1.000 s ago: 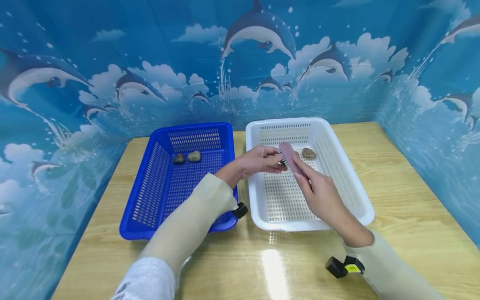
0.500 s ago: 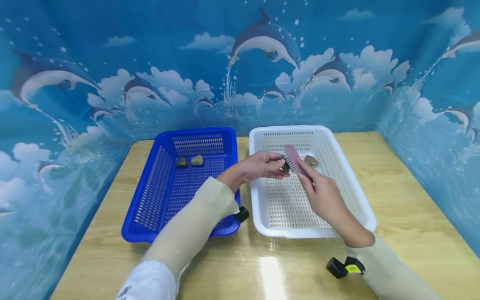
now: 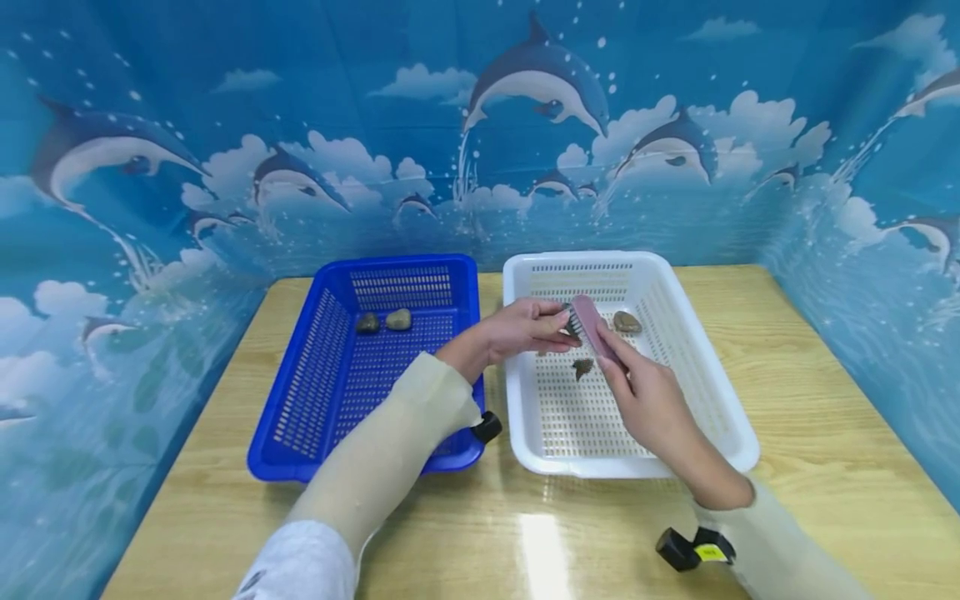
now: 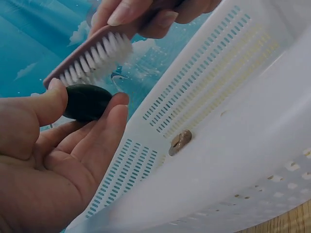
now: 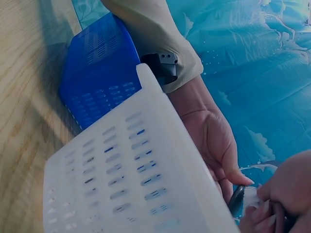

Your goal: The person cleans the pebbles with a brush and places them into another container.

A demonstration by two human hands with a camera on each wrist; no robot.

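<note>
My left hand (image 3: pixel 528 327) holds a smooth dark stone (image 4: pixel 86 103) between thumb and fingers, above the white basket (image 3: pixel 519 417). A pink-handled brush (image 3: pixel 592 323) is gripped by my right hand (image 3: pixel 652 396). In the left wrist view its white bristles (image 4: pixel 92 63) face down and lie right at the stone's upper side. Below the hands a small dark brown patch (image 3: pixel 582 368) shows over the white basket's floor. A brown stone (image 3: pixel 626 322) lies in that basket toward the back right.
Left of the white basket stands a blue basket (image 3: pixel 277 392), with a dark stone (image 3: pixel 367 322) and a tan stone (image 3: pixel 399 319) near its back. Both baskets rest on a wooden table (image 3: pixel 600 533). A dolphin-printed curtain (image 3: pixel 337 192) surrounds the table's back and sides.
The brush has shifted slightly against the dark stone, both hands staying close together. A dark brown patch now shows below them in the white basket. The head view has tilted a little.
</note>
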